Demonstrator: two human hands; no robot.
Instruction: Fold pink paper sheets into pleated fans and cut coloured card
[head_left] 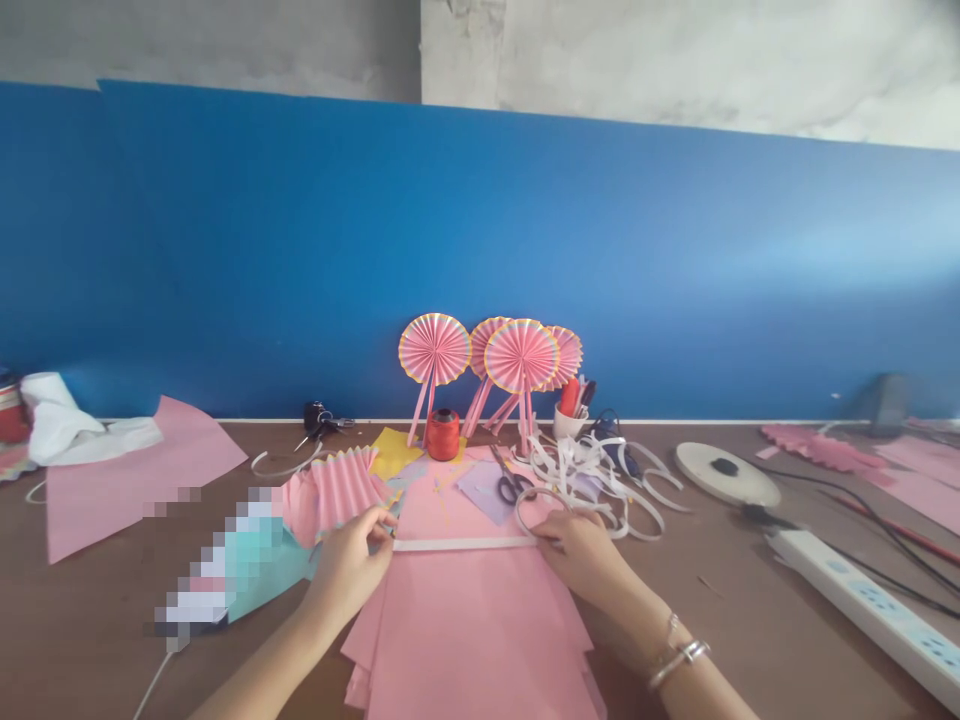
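A narrow white strip of tape (465, 545) stretches straight across a stack of pink paper sheets (480, 630). My left hand (360, 550) pinches its left end at the edge of the stack. At the other end, my right hand (577, 545) has its fingers closed on the strip, and a loose curl rises beside them. Just beyond lie black-handled scissors (513, 487) on a lilac paper scrap (484, 490). A pleated pink paper piece (334, 492) rests behind my left hand. Tangled white strips (592, 465) are heaped behind my right hand.
Several round pink paper fans (435, 350) lean against the blue panel (300, 250). A red thread spool (443, 436) and a white cup (568, 422) stand before them. Rightward are a white disc (727, 475) and a power strip (870, 600); a pink sheet (142, 480) lies left.
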